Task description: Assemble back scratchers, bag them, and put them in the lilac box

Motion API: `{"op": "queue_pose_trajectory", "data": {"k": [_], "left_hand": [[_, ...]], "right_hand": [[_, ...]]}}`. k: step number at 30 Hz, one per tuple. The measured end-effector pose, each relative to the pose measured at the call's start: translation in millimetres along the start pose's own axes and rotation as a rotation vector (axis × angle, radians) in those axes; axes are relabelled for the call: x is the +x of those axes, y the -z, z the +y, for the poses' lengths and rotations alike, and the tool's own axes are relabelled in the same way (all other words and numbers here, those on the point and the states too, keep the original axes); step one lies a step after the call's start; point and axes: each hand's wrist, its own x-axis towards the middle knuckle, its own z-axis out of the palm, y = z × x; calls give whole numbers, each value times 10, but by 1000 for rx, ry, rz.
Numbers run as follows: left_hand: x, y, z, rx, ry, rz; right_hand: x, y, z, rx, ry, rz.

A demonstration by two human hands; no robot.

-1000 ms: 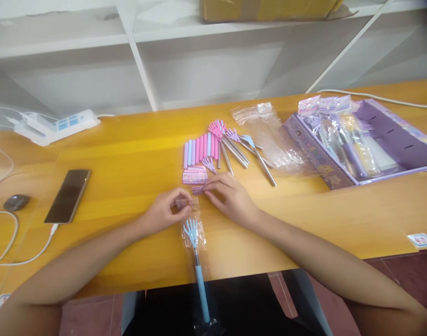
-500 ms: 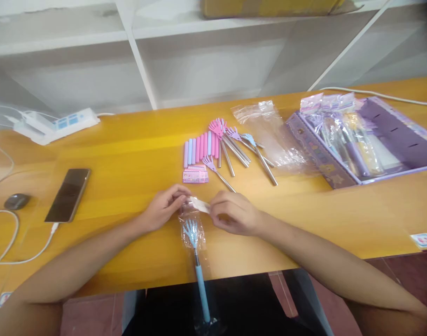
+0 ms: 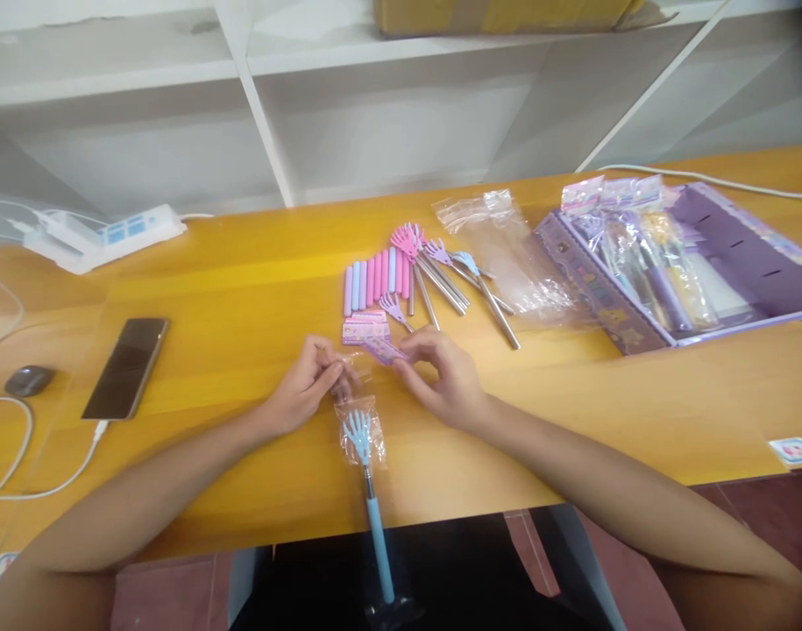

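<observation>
My left hand (image 3: 314, 386) pinches the top end of a clear plastic bag (image 3: 382, 451). Inside the bag lies a blue back scratcher (image 3: 378, 543) with a hand-shaped head, its handle reaching past the table's front edge. My right hand (image 3: 443, 377) grips a small printed purple-pink card (image 3: 382, 350) between thumb and fingers, just beside the bag's top. Beyond my hands, a few more printed cards (image 3: 361, 331) are stacked near a row of pink, purple and blue handle tubes (image 3: 374, 280). Several metal back scratcher rods (image 3: 499, 315) with coloured hand heads lie to their right.
A purple display box (image 3: 643, 342) with several bagged scratchers stands at the right, beside an empty clear bag (image 3: 506, 254). At the left are a charging phone (image 3: 125, 368), a dark mouse-like object (image 3: 29, 379) and a white power strip (image 3: 117, 237). Shelving (image 3: 387, 123) rises behind.
The card in my right hand has turned from its whitish side to its printed side and moved slightly up, away from the bag. My left hand stays at the bag's top.
</observation>
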Motion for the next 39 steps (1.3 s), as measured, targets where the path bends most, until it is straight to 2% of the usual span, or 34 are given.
{"op": "queue_pose_trajectory", "data": {"k": [3, 9, 12, 17, 21, 28, 34, 39], "left_hand": [[-11, 19, -4, 94, 36, -14], [-37, 48, -24, 183, 72, -37], [-38, 54, -24, 202, 70, -43], [-34, 45, 8, 198, 92, -58], [-27, 36, 54, 215, 82, -70], [-28, 34, 18, 239, 9, -88], [-33, 40, -70, 267, -16, -102], [-19, 42, 49, 231, -25, -204]], "right_hand": [[29, 37, 38, -58, -66, 19], [101, 92, 179, -189, -137, -58], [138, 101, 225, -231, -115, -68], [182, 138, 156, -268, -41, 26], [140, 126, 57, -150, -47, 14], [-21, -41, 48, 214, -230, -112], [4, -47, 42, 315, -287, -107], [36, -42, 12, 379, -336, -78]]}}
